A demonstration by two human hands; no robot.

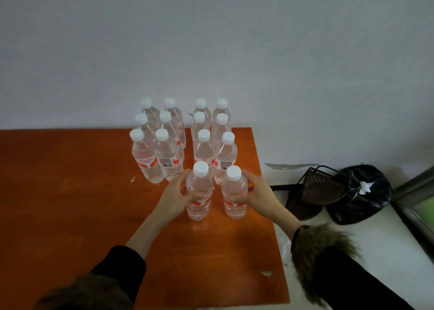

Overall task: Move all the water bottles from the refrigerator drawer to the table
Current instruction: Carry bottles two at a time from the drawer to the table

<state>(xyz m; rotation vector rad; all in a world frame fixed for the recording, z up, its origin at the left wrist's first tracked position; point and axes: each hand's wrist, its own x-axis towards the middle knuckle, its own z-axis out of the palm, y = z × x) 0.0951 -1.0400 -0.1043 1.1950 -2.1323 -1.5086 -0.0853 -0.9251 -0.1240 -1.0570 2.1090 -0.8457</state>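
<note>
Setting down: left hand (pixel 178 195) is gripping a clear white-capped plastic water bottle (pixel 198 192) on the orange wooden table (pixel 70 180).
Right hand (pixel 254 193): curling round a second clear bottle (pixel 234 193).
Advice: releasing only once both bases are sitting flat, in line with the standing bottle rows (pixel 180 140).

Fourteen bottles (pixel 167 159) up on the one table (pixel 70 192), centre frame: twelve grouped behind, two in front. Two hands (pixel 175 198) lower centre, one black bag (pixel 362 192) at right.

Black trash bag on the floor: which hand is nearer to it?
Right. The right hand, gripping a bottle at the table's right edge, is closer to the black trash bag; the left hand grips another bottle farther left.
</note>
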